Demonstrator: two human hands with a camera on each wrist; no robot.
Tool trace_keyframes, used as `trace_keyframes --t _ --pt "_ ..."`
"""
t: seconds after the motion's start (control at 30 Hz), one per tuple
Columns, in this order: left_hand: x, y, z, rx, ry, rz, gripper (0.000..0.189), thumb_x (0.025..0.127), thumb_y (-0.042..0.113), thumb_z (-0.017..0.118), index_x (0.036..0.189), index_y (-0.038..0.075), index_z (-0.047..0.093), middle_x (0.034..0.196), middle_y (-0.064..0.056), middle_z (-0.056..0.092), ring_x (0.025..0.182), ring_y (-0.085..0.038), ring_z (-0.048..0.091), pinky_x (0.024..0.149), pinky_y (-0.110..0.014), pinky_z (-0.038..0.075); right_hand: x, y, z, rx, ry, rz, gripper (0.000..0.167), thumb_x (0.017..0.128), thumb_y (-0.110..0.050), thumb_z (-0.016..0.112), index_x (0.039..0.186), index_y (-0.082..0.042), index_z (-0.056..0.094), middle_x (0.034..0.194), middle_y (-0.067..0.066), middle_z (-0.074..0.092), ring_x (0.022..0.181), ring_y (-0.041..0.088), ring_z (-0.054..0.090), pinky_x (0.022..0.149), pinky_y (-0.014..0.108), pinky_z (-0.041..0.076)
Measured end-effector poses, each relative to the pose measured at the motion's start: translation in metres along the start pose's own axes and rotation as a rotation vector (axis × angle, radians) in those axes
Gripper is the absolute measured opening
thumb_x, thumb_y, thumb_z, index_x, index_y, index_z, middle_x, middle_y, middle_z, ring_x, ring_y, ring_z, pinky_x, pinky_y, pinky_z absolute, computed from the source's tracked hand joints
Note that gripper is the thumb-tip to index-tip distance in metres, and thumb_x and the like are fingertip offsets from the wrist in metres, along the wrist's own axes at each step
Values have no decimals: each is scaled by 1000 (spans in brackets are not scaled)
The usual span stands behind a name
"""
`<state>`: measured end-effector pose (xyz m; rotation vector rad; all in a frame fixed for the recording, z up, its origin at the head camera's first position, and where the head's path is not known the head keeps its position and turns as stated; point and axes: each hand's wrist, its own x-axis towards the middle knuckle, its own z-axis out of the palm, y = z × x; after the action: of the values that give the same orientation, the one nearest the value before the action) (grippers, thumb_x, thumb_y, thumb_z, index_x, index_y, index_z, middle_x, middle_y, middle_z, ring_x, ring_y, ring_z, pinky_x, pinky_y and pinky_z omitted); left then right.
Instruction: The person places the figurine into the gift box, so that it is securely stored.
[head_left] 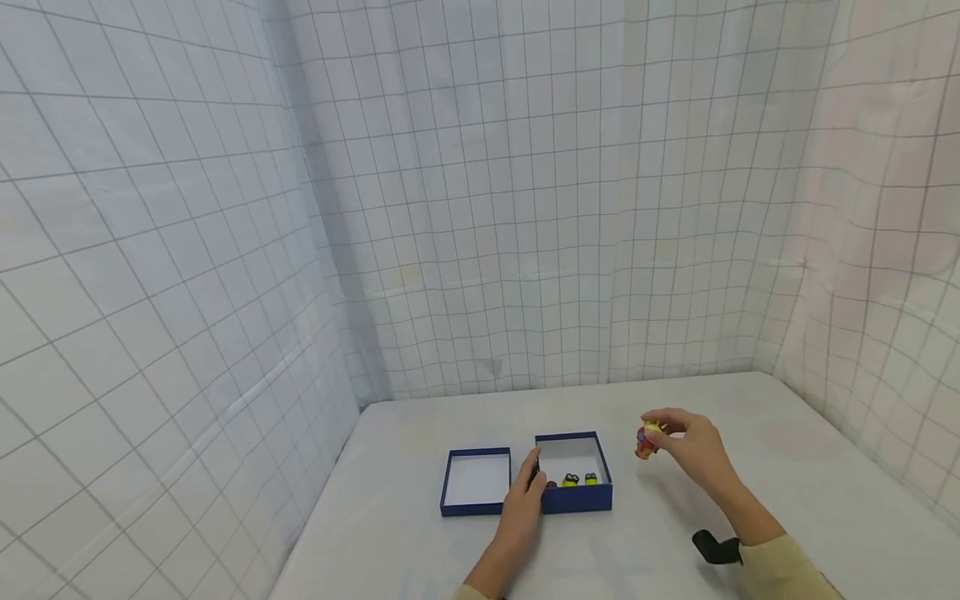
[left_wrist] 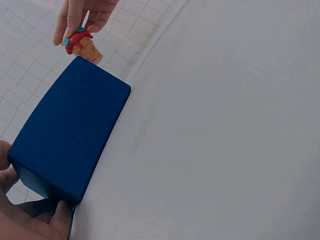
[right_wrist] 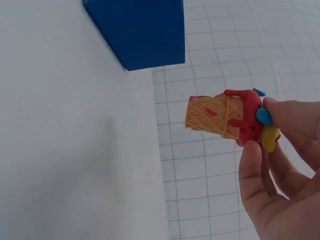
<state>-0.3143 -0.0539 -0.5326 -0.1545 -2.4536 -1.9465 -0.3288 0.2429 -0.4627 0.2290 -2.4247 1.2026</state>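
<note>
My right hand [head_left: 693,450] holds up a small ice-cream-cone toy [right_wrist: 217,115] between thumb and fingers, above the table to the right of a blue box. The toy has a waffle cone, a red melting top with blue bits, and a yellow piece near the fingers. My left hand [head_left: 521,504] grips the left side of the blue box [head_left: 577,500], thumb by its near corner. Inside the box, along its near wall, sit two yellow-and-black toy figures [head_left: 571,480] and a small brown thing [head_left: 551,484], their lower parts hidden.
A shallow blue-rimmed lid or tray [head_left: 474,510] with a white inside lies left of the box. A black angled object [head_left: 716,548] shows beside the right sleeve. Grid-patterned white sheets [head_left: 480,208] surround the white table [head_left: 390,433].
</note>
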Motion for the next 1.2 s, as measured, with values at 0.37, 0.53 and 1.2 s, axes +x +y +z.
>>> trace_keyframes --t 0.37,0.53,1.2 --pt "1 -2 0 -12 -3 16 49 108 33 43 157 31 37 162 -7 33 149 -37 26 116 -62 22 9 -14 10 16 24 29 31 91 -27 77 118 -13 74 110 11 71 101 30 66 75 37 56" --pt "0 -2 0 -6 3 15 49 108 32 44 157 31 37 161 -9 34 148 -38 27 116 -63 22 8 -21 16 43 13 38 29 91 -25 77 118 -13 74 111 12 71 101 30 66 79 42 58" --pt "1 -1 0 -4 2 18 50 108 31 43 157 28 37 160 -11 35 146 -40 30 114 -64 24 12 -33 46 151 -91 -33 19 92 -20 75 112 -19 76 112 9 70 91 21 71 75 36 58"
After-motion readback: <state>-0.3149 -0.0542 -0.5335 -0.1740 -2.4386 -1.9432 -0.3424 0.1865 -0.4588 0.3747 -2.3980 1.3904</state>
